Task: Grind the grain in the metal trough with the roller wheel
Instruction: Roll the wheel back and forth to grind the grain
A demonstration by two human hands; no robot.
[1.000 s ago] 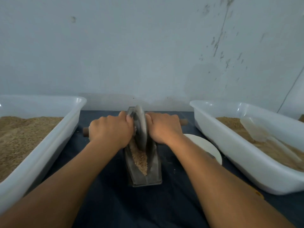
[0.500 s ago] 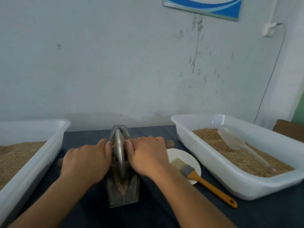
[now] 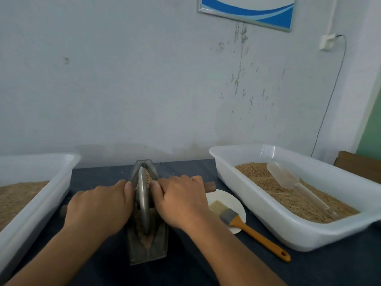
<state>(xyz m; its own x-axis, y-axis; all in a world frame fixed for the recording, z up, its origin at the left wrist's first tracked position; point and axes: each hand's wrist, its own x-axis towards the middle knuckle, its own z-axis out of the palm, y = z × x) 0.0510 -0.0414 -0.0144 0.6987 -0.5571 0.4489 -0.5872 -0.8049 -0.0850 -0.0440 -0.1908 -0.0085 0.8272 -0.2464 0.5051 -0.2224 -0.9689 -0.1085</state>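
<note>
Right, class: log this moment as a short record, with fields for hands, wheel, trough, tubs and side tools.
hands: left hand and right hand each grip the axle
wheel: upright in trough
trough: grain inside, on dark cloth
tubs: left tub and right tub hold grain
scoop: in right tub
brush: bristles on plate

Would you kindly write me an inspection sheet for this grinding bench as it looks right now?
Surface: dark blue cloth with a few stray specks.
Job's things: roller wheel upright in the metal trough; grain inside.
Clutter: brush with its bristles on the white plate; clear scoop in the right tub; left tub of grain.
Hands: left hand and right hand grip the wooden handle.
Cables: wire hanging from a wall box.
Surroundings: stained wall, framed blue poster.
</note>
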